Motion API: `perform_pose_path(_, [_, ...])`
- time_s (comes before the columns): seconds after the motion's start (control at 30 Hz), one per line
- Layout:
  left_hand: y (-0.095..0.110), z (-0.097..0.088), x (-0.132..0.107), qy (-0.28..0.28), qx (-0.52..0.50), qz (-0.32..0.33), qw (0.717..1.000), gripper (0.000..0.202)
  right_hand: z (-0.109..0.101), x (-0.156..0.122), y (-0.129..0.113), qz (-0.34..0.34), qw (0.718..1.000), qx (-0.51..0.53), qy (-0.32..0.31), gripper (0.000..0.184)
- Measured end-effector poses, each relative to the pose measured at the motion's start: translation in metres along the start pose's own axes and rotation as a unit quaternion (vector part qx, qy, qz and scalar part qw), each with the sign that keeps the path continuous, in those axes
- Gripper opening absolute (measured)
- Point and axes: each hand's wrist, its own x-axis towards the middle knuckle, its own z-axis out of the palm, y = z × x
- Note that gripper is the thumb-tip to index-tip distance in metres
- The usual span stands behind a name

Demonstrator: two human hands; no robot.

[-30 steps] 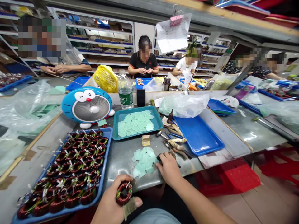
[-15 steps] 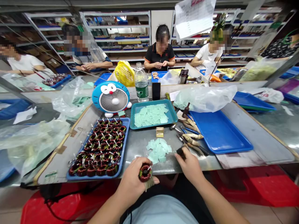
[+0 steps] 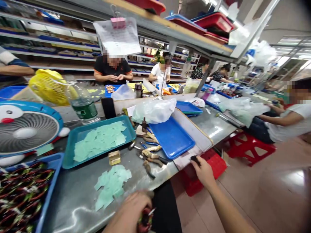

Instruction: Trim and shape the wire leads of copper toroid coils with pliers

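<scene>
— What lies on the table (image 3: 73, 200) beyond the near edge?
— A teal tray (image 3: 69, 147) of pale green paper squares (image 3: 99, 140), with a loose heap of the same squares (image 3: 113, 184) in front of it and a small yellowish block (image 3: 114, 158) between them.
— And to the right?
— Tools with wrapped handles (image 3: 150, 153), then a blue tray (image 3: 171, 137) with a clear plastic bag (image 3: 154, 110) at its far end.
— Behind the teal tray?
— A water bottle (image 3: 84, 103), a dark phone (image 3: 108, 108) standing upright, a yellow fan (image 3: 48, 85), and a blue cartoon-faced fan (image 3: 26, 129) at the left.
</scene>
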Motion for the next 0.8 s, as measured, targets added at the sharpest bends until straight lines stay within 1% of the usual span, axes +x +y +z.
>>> perform_pose_path(0.07, [0.019,0.019,0.05,-0.048,0.042,0.073,0.995,0.051,0.0,0.01,0.012,-0.033,0.999,-0.008,-0.02,0.033])
perform_pose_path(0.13, [0.03,0.039,0.095,-0.098,0.098,0.118,0.983,0.058,0.005,0.019,0.015,-0.063,0.997,-0.012,-0.035,0.029])
perform_pose_path(0.17, [0.031,0.048,0.113,-0.121,0.128,0.12,0.977,0.06,0.007,0.023,0.016,-0.071,0.997,-0.017,-0.033,0.027])
perform_pose_path(0.2, [0.031,0.055,0.128,-0.133,0.141,0.122,0.974,0.061,0.009,0.026,0.017,-0.073,0.997,-0.025,-0.026,0.026])
perform_pose_path(0.27, [0.029,0.065,0.148,-0.148,0.16,0.119,0.969,0.064,0.012,0.027,0.017,-0.082,0.995,-0.045,-0.018,0.023])
perform_pose_path(0.33, [0.026,0.07,0.156,-0.157,0.17,0.116,0.966,0.067,0.016,0.022,0.014,-0.115,0.991,-0.061,-0.037,0.019])
perform_pose_path(0.47, [0.022,0.074,0.156,-0.163,0.185,0.104,0.963,0.073,0.031,0.009,-0.004,-0.207,0.97,-0.08,-0.103,0.016])
perform_pose_path(0.53, [0.023,0.075,0.156,-0.163,0.191,0.098,0.963,0.073,0.038,0.01,-0.01,-0.233,0.961,-0.084,-0.121,0.014])
perform_pose_path(0.6, [0.025,0.075,0.158,-0.165,0.195,0.096,0.962,0.07,0.037,0.018,-0.005,-0.246,0.956,-0.085,-0.133,0.014])
perform_pose_path(0.67, [0.027,0.075,0.159,-0.166,0.199,0.097,0.961,0.066,0.025,0.032,0.013,-0.238,0.959,-0.087,-0.131,0.015])
perform_pose_path(0.7, [0.028,0.074,0.16,-0.166,0.201,0.098,0.96,0.064,0.013,0.039,0.027,-0.224,0.963,-0.088,-0.121,0.017])
perform_pose_path(0.77, [0.03,0.074,0.16,-0.165,0.205,0.101,0.959,0.063,-0.019,0.046,0.06,-0.174,0.977,-0.093,-0.082,0.022])
perform_pose_path(0.8, [0.03,0.074,0.16,-0.165,0.206,0.102,0.959,0.062,-0.038,0.045,0.077,-0.142,0.984,-0.094,-0.056,0.025])
